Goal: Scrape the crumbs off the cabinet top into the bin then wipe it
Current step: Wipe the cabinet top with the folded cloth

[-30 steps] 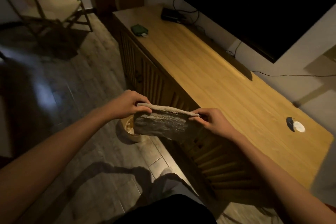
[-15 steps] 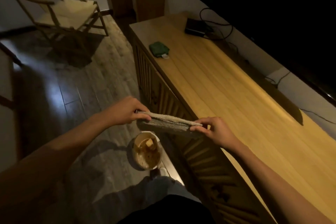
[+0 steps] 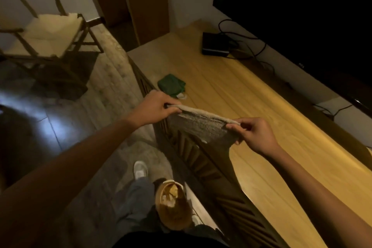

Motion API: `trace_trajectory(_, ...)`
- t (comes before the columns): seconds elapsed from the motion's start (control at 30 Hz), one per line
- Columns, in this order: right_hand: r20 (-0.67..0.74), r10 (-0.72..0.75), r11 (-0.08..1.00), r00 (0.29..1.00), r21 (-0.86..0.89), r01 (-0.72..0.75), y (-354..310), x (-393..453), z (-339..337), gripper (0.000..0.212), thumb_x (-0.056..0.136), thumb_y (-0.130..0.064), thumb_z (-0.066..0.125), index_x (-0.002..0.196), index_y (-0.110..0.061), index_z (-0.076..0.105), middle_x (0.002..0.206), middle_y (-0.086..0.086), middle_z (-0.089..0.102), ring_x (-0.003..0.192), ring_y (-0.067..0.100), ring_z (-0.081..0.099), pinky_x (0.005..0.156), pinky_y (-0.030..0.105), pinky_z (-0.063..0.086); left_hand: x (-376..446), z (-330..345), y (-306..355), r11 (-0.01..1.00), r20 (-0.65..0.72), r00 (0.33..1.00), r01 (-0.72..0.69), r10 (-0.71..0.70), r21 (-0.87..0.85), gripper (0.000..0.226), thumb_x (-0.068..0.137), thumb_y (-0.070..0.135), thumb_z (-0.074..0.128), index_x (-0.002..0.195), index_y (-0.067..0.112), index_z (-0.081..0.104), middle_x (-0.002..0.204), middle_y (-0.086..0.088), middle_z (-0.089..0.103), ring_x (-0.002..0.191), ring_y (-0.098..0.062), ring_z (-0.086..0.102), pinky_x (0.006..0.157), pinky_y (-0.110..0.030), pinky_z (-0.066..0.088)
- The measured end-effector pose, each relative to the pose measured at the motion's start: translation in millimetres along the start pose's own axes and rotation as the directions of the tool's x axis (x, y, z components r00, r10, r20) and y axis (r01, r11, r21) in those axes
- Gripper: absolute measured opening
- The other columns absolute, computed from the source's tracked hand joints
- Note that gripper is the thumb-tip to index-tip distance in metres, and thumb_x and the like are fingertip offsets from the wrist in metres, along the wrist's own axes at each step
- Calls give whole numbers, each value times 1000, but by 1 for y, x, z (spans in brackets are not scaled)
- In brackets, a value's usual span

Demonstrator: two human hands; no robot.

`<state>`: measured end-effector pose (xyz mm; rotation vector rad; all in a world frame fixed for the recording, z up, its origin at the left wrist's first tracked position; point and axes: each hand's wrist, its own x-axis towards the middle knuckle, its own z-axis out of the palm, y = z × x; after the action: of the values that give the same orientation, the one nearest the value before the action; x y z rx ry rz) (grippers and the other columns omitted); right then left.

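Cloth (image 3: 201,125) stretched over cabinet (image 3: 251,106) edge, pinched by left hand (image 3: 155,107) and right hand (image 3: 255,135). Bin (image 3: 173,205) on floor below.

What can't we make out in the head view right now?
- Crumbs on the cabinet top: too small, dim and blurred to tell.
- Bin contents: dark, blurred.
- Cloth lower edge: merges with the dark cabinet front.
- Green thing: too blurred to identify.
- Left hand and right hand pinch the cloth; fingertips partly hidden behind it.

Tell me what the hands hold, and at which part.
A grey cloth, stretched between left hand and right hand, each pinching an upper corner.
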<state>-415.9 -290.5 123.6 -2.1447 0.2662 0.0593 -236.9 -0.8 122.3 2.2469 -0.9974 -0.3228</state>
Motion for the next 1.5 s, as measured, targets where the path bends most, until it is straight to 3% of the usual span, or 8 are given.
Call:
trace_trajectory(0.33,-351,230,961,908,-67,-269,-24,165,-24,9,92,-39,68,101,-38,70,79,-14,71,63,8,68,48,16,51,249,-65,-77,961,228,935,-276,272,-13,28,93,27,66,118,16,72,100,-1,76,79,-4,64,65,1,39)
trace_trajectory(0.43,-454,274,930,848,-101,-354,-25,208,-36,21,95,-36,65,113,-28,72,86,-19,66,74,6,67,58,20,51,315,-69,-85,923,249,892,-384,377,-23,26,94,21,64,117,13,72,85,5,69,66,9,58,59,-2,37)
trace_trajectory(0.6,-599,278,878,751,-159,-452,-15,260,-39,28,98,-31,64,123,-20,70,106,-4,72,92,7,64,71,20,50,387,-62,-112,860,243,836,-510,492,11,27,96,28,57,118,21,72,91,-2,75,74,-15,65,62,-26,47)
trace_trajectory(0.77,-571,269,861,776,-219,-460,9,271,26,28,97,-26,65,124,-20,72,110,-1,77,87,8,71,77,24,54,371,-39,-185,836,331,798,-547,504,47,32,90,22,61,122,19,67,80,-4,72,57,-8,57,58,-27,50)
trace_trajectory(0.97,-483,316,853,817,-234,-467,43,246,135,35,88,-6,76,121,-18,75,124,0,73,107,20,73,93,31,55,305,-3,-273,805,575,676,-591,461,49,57,90,9,65,143,21,49,148,5,47,85,-22,73,69,-40,61)
trace_trajectory(1.17,-541,281,836,793,-268,-479,50,238,167,41,85,-5,77,125,-17,74,129,-4,70,103,21,61,82,29,54,294,3,-285,774,516,681,-631,519,54,64,83,1,70,141,18,49,145,-1,53,129,-26,55,99,-46,52)
trace_trajectory(1.33,-537,268,775,800,-374,-510,47,232,170,42,90,-16,75,131,-26,70,134,-15,66,105,16,53,71,20,45,290,-3,-287,737,507,684,-662,524,132,65,73,4,78,134,17,59,137,0,60,130,-34,52,84,-44,57)
trace_trajectory(1.5,-409,359,758,839,-396,-518,42,223,169,51,97,-25,61,147,-32,53,153,-15,48,120,25,51,87,40,49,278,-4,-285,777,556,714,-603,426,180,65,86,12,65,147,21,43,151,5,44,141,-31,39,101,-50,49)
